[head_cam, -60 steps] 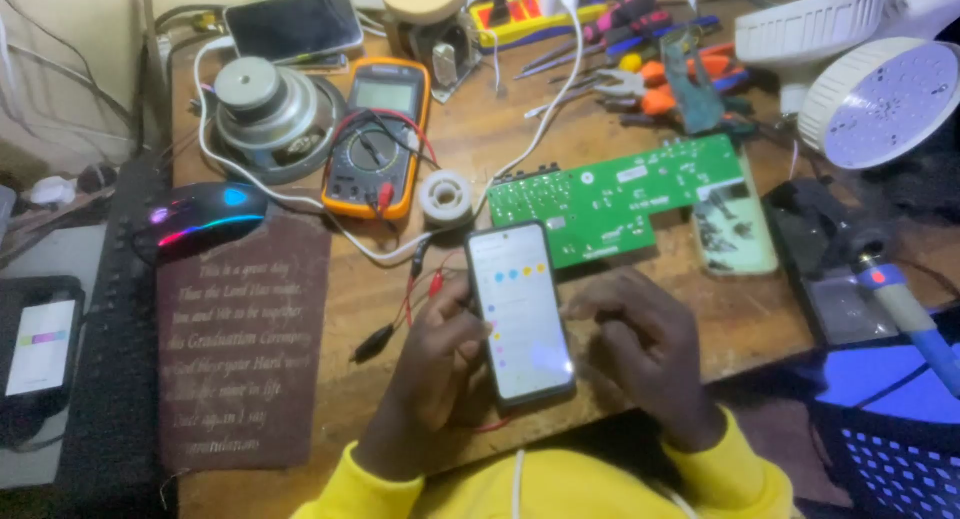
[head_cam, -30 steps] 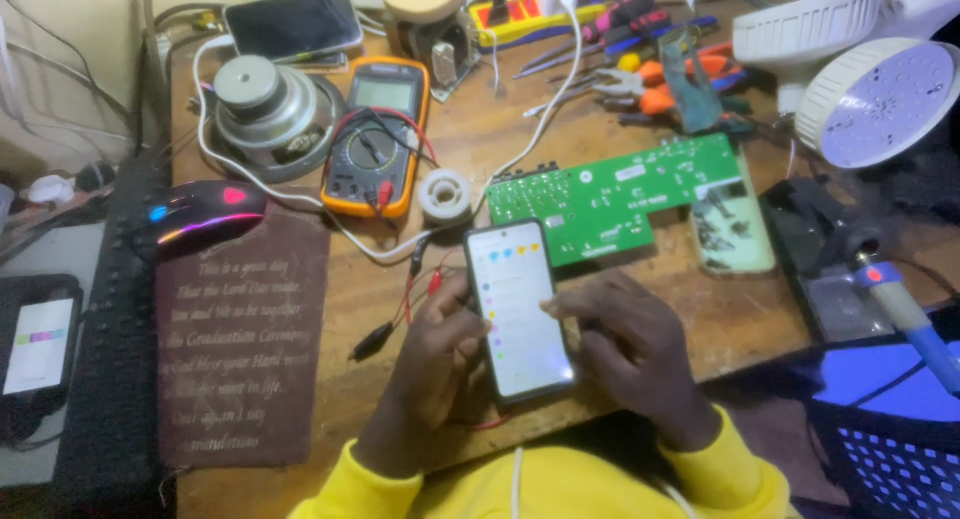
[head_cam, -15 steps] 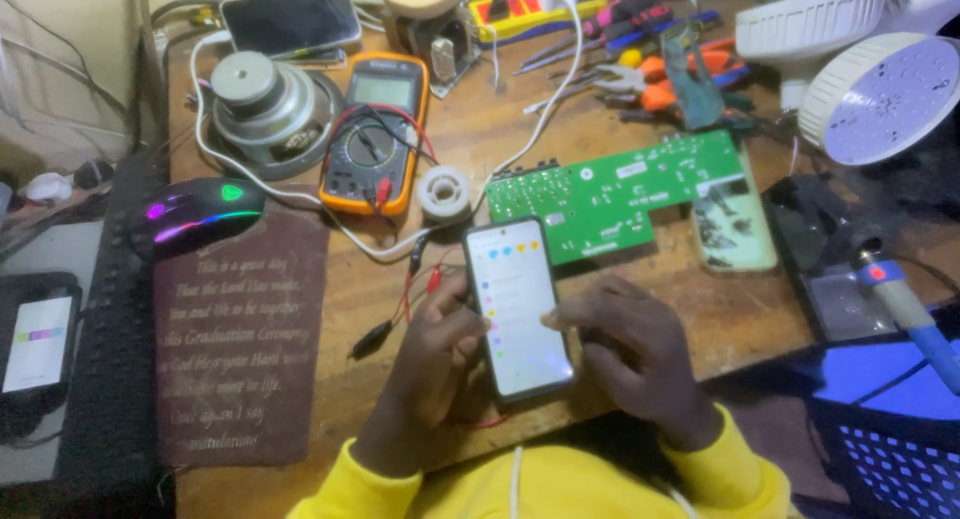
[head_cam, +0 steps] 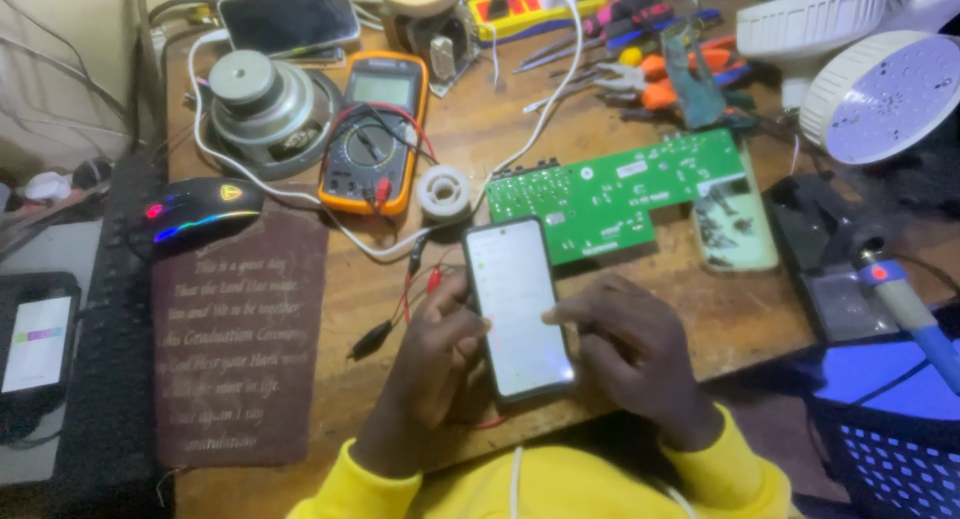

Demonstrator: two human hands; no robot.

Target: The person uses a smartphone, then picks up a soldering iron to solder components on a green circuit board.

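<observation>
A black smartphone (head_cam: 516,304) with a lit white screen lies flat-ish over the wooden bench (head_cam: 480,129), near its front edge. My left hand (head_cam: 435,364) grips the phone's left side, thumb against its edge. My right hand (head_cam: 625,349) rests beside the phone's right side, a fingertip touching the screen's right edge. Both sleeves are yellow. Just behind the phone lies a green circuit board (head_cam: 625,189).
An orange multimeter (head_cam: 378,129) with red and black leads, a solder spool (head_cam: 443,192), a speaker driver (head_cam: 262,99), a lit mouse (head_cam: 200,211) on a dark mat (head_cam: 240,349), pliers (head_cam: 650,74), a soldering iron (head_cam: 905,304) and lamp heads (head_cam: 880,94) crowd the bench.
The phone's screen went from a view with coloured icons at the top to a plainer white page. My right fingers shifted slightly on the screen; the left hand stayed on the phone.
</observation>
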